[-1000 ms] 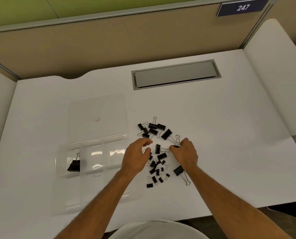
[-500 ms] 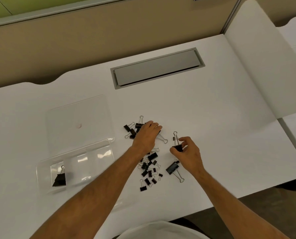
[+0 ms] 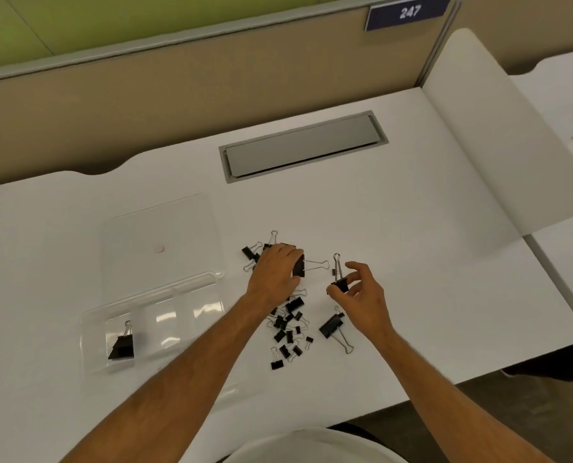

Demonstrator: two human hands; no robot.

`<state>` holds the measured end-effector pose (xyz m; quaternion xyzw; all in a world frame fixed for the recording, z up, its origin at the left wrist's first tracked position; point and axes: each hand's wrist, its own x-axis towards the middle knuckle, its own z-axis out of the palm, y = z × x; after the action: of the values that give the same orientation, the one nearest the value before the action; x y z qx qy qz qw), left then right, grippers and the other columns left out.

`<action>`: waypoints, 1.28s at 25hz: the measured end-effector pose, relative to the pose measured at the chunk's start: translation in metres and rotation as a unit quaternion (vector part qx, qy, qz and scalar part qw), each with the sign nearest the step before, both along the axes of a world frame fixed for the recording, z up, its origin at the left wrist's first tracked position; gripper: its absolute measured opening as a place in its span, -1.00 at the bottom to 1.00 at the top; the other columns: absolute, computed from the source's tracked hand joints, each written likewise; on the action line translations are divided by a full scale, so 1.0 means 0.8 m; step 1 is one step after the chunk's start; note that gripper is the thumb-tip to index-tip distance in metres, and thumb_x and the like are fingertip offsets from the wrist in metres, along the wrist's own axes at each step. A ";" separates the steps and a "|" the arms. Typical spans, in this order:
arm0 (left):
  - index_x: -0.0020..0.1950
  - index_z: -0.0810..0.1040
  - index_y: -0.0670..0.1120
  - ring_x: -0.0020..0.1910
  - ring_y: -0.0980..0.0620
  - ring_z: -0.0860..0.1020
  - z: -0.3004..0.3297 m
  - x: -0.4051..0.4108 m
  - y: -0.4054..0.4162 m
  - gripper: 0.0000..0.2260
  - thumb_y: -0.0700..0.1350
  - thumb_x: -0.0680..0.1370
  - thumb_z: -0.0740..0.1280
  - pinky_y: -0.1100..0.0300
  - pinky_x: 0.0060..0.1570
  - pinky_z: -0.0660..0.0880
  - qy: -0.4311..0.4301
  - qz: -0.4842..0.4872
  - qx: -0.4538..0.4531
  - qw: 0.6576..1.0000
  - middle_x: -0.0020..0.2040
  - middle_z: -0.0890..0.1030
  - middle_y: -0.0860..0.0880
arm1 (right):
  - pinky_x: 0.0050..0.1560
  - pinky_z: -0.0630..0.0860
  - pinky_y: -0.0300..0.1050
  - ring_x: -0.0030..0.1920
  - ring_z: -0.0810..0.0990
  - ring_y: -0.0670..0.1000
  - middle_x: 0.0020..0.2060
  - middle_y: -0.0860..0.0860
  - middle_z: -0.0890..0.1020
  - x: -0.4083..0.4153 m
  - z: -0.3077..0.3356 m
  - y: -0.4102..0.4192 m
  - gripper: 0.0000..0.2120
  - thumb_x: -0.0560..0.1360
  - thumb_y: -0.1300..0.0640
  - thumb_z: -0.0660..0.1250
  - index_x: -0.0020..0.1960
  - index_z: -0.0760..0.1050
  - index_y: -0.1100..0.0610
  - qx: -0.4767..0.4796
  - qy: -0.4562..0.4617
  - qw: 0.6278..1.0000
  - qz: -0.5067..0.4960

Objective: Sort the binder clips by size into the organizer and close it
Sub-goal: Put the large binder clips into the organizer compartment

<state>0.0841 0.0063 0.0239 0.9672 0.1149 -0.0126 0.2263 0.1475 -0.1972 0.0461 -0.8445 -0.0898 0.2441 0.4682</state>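
A person's two bare arms reach over a white desk point(image 3: 412, 208). The right hand point(image 3: 361, 295) pinches one medium binder clip point(image 3: 340, 284) between thumb and fingertips, its wire handle pointing up. The left hand point(image 3: 275, 272) lies palm-down over the far clips, fingers closed round a large clip point(image 3: 299, 266) whose wire handle sticks out to the right. Between and below the hands lies a loose pile of clips point(image 3: 288, 325) of mixed sizes, and another large one point(image 3: 331, 326) rests just below the right hand.

To the left sits the clear plastic organizer point(image 3: 164, 312), lid point(image 3: 159, 238) laid open and flat behind it. Only the leftmost compartment holds a clip point(image 3: 122, 345) — a large one; the next two look empty.

Likely risks: the pinched clip could spring out of the fingertips if squeezed on its slick body. The clear dividers are hard to see, so a clip may land in the wrong compartment. The left forearm crosses just beside the organizer — a careless sweep could nudge it. Upright handles could also stop the lid closing.
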 end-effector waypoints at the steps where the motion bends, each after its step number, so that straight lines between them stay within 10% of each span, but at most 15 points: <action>1: 0.40 0.45 -0.10 0.30 -0.06 0.41 0.010 -0.013 -0.001 -0.48 -0.15 0.44 0.43 0.04 0.34 0.31 -0.014 0.027 -0.017 0.999 0.28 0.53 -0.06 | -0.17 0.59 -0.14 -0.27 0.57 -0.08 -0.06 -0.11 0.58 -0.004 0.004 0.004 -0.48 0.38 0.01 0.51 0.27 0.39 -0.09 0.009 -0.005 1.000 0.006; 20: 0.32 0.31 0.28 0.13 0.12 0.46 0.075 -0.254 0.040 -0.42 0.15 0.37 0.47 0.23 0.16 0.36 -0.075 0.292 -0.130 0.945 0.14 0.53 0.15 | -0.19 0.58 -0.15 -0.23 0.58 -0.04 -0.07 -0.10 0.58 -0.156 0.049 0.113 -0.49 0.39 0.01 0.51 0.25 0.38 -0.16 0.075 -0.038 0.991 0.101; 32: 0.29 0.47 0.06 0.14 0.10 0.44 0.039 -0.422 0.170 -0.44 -0.03 0.34 0.56 0.27 0.16 0.31 -0.126 0.389 -0.082 0.909 0.09 0.58 0.07 | -0.29 0.51 -0.38 -0.25 0.57 -0.16 -0.06 -0.10 0.61 -0.270 0.040 0.171 -0.49 0.40 0.08 0.52 0.27 0.41 -0.06 0.076 -0.024 0.992 0.100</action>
<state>-0.2531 0.1426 0.0555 0.8174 0.4513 0.1888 0.3043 -0.0689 -0.0606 0.0784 -0.7991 -0.2030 0.2615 0.5018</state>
